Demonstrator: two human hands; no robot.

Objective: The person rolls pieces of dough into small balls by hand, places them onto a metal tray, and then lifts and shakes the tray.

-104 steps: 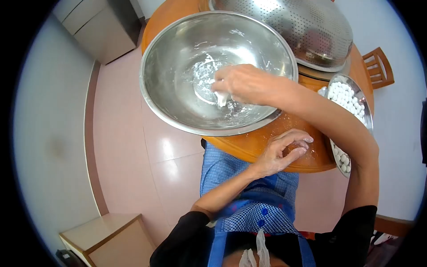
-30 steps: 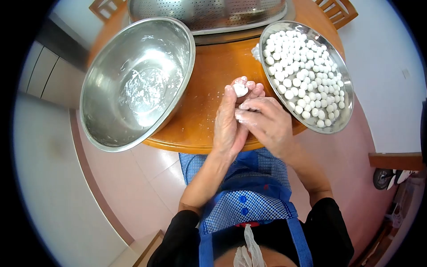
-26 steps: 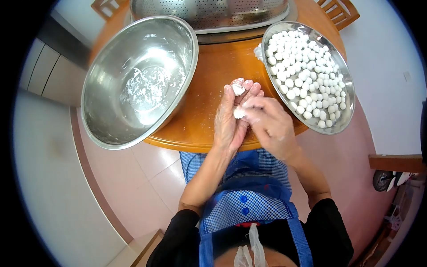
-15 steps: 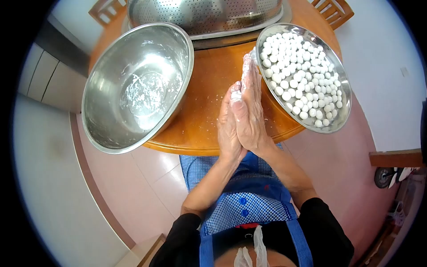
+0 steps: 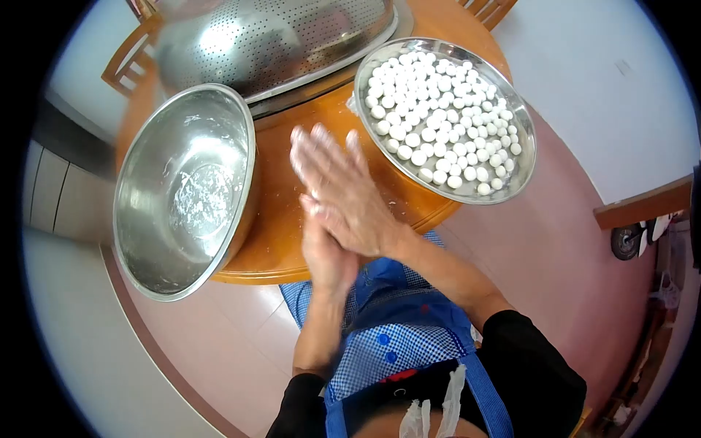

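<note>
Palm against palm, my hands meet over the front of the orange table, blurred a little by motion. On top lies my right hand [image 5: 343, 193], its powdered fingers stretched out and slightly spread. Beneath it is my left hand [image 5: 325, 252], with its fingers mostly covered. Whatever lies between the palms is hidden. To the right, an oval metal tray [image 5: 520, 179] carries several small white balls [image 5: 438, 109]. A large steel bowl [image 5: 150, 190] at the left has white powder [image 5: 204, 201] and residue on its inner surface.
The wooden table [image 5: 292, 142] has white specks near its front edge. Behind the hands, a big perforated metal colander [image 5: 270, 44] rests upside down. Chair backs [image 5: 131, 62] stand beyond the table at the left and top. A blue checked apron [image 5: 398, 339] hangs below the hands.
Since the earlier frames, my right hand has left the bowl, worked white dough in my left palm, then come over it. The view has turned, so bowl and tray appear further left.
</note>
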